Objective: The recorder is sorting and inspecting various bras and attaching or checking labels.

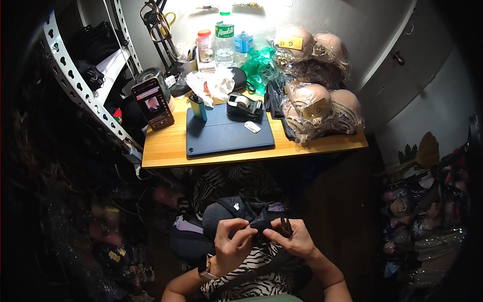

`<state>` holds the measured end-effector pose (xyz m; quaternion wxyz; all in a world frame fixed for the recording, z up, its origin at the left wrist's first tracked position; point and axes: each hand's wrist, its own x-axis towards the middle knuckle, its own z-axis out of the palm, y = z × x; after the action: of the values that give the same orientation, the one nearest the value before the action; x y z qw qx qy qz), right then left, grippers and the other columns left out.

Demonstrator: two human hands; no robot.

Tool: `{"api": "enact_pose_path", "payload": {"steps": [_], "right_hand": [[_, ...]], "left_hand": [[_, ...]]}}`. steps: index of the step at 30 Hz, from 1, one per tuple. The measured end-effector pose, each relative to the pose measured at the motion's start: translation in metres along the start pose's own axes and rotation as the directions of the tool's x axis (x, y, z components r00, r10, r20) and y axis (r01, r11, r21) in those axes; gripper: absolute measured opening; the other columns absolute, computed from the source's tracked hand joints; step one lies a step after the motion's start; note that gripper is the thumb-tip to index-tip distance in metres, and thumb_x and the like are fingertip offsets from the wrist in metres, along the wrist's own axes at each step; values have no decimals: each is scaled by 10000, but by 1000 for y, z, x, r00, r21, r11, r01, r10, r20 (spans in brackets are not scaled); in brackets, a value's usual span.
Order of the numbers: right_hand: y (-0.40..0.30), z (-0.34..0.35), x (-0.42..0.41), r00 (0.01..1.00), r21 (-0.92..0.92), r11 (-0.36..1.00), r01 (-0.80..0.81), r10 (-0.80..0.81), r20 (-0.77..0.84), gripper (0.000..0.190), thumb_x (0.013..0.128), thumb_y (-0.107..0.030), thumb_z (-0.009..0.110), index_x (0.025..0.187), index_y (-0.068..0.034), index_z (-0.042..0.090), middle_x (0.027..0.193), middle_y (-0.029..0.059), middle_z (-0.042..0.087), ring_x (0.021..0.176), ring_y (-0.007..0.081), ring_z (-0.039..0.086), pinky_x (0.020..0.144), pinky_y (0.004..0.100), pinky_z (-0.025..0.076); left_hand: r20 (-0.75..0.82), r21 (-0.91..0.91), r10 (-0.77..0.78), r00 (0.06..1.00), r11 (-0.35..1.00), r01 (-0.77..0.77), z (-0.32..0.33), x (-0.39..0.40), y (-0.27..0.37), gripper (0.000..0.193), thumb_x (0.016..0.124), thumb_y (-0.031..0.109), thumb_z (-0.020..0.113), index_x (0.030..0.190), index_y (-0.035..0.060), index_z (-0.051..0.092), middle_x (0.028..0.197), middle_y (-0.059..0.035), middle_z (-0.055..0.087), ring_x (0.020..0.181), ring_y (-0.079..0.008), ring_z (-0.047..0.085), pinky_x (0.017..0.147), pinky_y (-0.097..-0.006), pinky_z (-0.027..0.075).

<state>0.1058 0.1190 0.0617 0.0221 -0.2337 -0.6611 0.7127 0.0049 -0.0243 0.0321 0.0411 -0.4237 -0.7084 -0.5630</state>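
Note:
Dark padded bras [222, 216] lie on my lap, over black-and-white zebra-print fabric [260, 260]. My left hand [234, 239], with a smartwatch on its wrist, pinches something at the dark cloth between thumb and index finger; the pinched part is too small to make out. Close beside it, my right hand [292, 236] grips a black edge of the bra fabric with thumb and index finger. Small black thread snips [286, 225] rest in that same hand, their tips pointing up. A pale lilac lining [188, 225] shows on one bra at the left.
Ahead stands a wooden table [166, 151] bearing a dark tablet case [230, 139], a tape dispenser [244, 105], a propped phone [153, 104], bottles and plastic-wrapped beige bras [309, 102]. A white perforated metal rack [75, 75] rises at the left. Bagged garments [434, 226] are piled at the right.

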Motion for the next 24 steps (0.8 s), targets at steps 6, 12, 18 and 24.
{"api": "enact_pose_path", "payload": {"steps": [6, 12, 18, 24], "right_hand": [[-2, -3, -1, 999, 0, 999, 32, -32, -5, 99, 849, -93, 646, 877, 0, 624, 655, -57, 550, 566, -19, 452, 490, 139, 342], [-3, -26, -4, 973, -86, 996, 36, -54, -224, 110, 835, -89, 646, 897, -1, 623, 662, -58, 545, 569, -11, 430, 499, 146, 340], [-14, -65, -2, 744, -380, 923, 62, -296, -599, 249, 830, -31, 595, 1071, 30, 606, 741, -42, 561, 584, -8, 422, 517, 143, 343], [0, -83, 3, 685, -354, 927, 122, -336, -646, 292, 838, -6, 584, 1123, 55, 567, 771, -53, 523, 579, -26, 367, 507, 123, 293]], "left_hand": [[1, 60, -137, 991, 989, 137, -13, 27, -25, 229, 715, -84, 606, 909, 36, 598, 881, -106, 573, 772, -249, 548, 610, -308, 455], [516, 275, -354, 780, 931, 240, -47, 49, -153, 317, 770, 111, 595, 1062, -11, 584, 1005, -189, 612, 949, -329, 570, 801, -376, 460], [883, 289, -382, 273, 901, 324, -40, 32, -227, 503, 693, 112, 591, 1166, -46, 529, 1107, -241, 587, 1043, -348, 561, 892, -363, 440], [952, 204, -289, 101, 844, 496, -62, 37, -220, 478, 751, 95, 621, 1197, -28, 500, 1103, -154, 605, 1027, -209, 552, 892, -285, 424]]}}
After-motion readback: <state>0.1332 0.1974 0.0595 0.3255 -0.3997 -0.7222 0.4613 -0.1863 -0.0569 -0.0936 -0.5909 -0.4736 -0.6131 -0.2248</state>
